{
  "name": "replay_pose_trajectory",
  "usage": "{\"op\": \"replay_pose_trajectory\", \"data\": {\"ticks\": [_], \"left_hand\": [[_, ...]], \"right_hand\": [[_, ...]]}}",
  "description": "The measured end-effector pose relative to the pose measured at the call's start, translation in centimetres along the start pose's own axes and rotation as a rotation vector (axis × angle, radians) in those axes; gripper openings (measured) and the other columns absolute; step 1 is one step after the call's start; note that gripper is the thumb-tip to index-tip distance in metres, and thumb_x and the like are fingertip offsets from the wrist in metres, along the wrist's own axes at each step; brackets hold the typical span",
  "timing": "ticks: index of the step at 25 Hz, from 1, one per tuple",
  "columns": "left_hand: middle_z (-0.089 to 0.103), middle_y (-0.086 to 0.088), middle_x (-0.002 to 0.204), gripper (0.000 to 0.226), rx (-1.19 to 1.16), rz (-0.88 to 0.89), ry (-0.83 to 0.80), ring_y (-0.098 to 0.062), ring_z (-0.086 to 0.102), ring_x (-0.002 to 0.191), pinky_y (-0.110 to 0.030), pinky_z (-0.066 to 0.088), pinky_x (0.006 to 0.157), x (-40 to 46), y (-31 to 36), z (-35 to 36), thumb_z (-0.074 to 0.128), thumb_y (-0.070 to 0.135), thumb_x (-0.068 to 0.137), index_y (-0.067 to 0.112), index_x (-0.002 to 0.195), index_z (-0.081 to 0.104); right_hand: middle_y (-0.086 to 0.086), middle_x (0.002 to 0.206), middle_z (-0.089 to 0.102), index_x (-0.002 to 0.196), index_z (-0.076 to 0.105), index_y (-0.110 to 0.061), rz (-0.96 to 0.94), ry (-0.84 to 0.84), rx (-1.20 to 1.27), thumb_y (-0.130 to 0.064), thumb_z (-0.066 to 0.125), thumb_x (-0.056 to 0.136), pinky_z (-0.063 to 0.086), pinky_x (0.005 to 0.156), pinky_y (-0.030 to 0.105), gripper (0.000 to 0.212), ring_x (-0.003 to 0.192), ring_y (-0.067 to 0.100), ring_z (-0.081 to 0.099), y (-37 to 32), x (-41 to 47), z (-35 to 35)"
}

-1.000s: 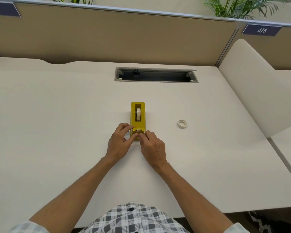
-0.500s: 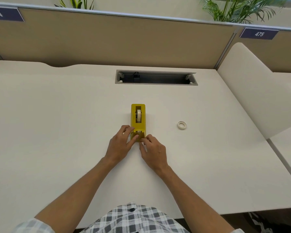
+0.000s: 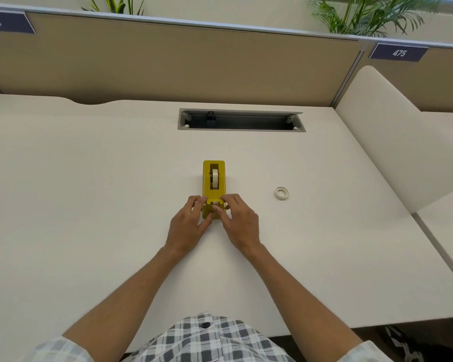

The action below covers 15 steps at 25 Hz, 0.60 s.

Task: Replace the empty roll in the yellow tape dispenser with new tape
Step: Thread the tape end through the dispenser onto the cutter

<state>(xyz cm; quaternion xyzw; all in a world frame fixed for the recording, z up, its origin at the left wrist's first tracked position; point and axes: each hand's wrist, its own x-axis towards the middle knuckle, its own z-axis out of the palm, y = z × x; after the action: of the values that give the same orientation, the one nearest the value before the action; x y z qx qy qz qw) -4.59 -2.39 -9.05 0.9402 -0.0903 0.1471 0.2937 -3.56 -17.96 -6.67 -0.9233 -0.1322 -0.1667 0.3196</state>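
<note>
The yellow tape dispenser (image 3: 214, 178) stands on the white desk (image 3: 89, 192), its cutter end toward me. A pale roll of tape (image 3: 215, 178) sits upright in its slot. My left hand (image 3: 188, 223) holds the near end from the left, fingers curled against its side. My right hand (image 3: 239, 220) holds the same end from the right, fingertips on the cutter, thumb at the front. A small white empty roll core (image 3: 281, 192) lies flat on the desk to the right of the dispenser.
A grey cable tray opening (image 3: 241, 120) is cut into the desk behind the dispenser. A tan partition (image 3: 168, 61) runs along the back, and a white divider panel (image 3: 403, 142) rises on the right. Plants stand behind the partition.
Both hands have spread slightly along the dispenser's near end; the right fingers moved up onto the cutter's right side. The dispenser stays in place. The camera tilted a little.
</note>
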Motion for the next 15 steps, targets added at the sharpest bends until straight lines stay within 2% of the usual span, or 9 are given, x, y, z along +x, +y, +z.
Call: {"op": "replay_pose_trajectory", "data": {"ticks": [9, 15], "left_hand": [[0.055, -0.002, 0.118, 0.04, -0.038, 0.007, 0.018, -0.018, 0.063, 0.089, -0.033, 0.057, 0.063, -0.06, -0.25, 0.16, 0.053, 0.04, 0.094, 0.017, 0.126, 0.049], [0.056, -0.004, 0.116, 0.04, -0.025, 0.012, 0.018, -0.02, 0.064, 0.087, -0.036, 0.057, 0.061, -0.01, -0.44, 0.29, 0.052, 0.041, 0.095, 0.016, 0.126, 0.049]], "right_hand": [[-0.007, 0.114, 0.064, 0.115, 0.063, -0.02, 0.001, -0.046, 0.074, -0.035, 0.063, 0.09, 0.054, 0.067, 0.026, 0.029, 0.091, 0.01, 0.063, 0.39, 0.05, -0.27], [-0.005, 0.111, 0.067, 0.112, 0.066, -0.019, -0.005, -0.063, 0.019, -0.035, 0.059, 0.094, 0.054, 0.069, 0.03, 0.025, 0.093, 0.014, 0.063, 0.55, 0.51, -0.73]]}}
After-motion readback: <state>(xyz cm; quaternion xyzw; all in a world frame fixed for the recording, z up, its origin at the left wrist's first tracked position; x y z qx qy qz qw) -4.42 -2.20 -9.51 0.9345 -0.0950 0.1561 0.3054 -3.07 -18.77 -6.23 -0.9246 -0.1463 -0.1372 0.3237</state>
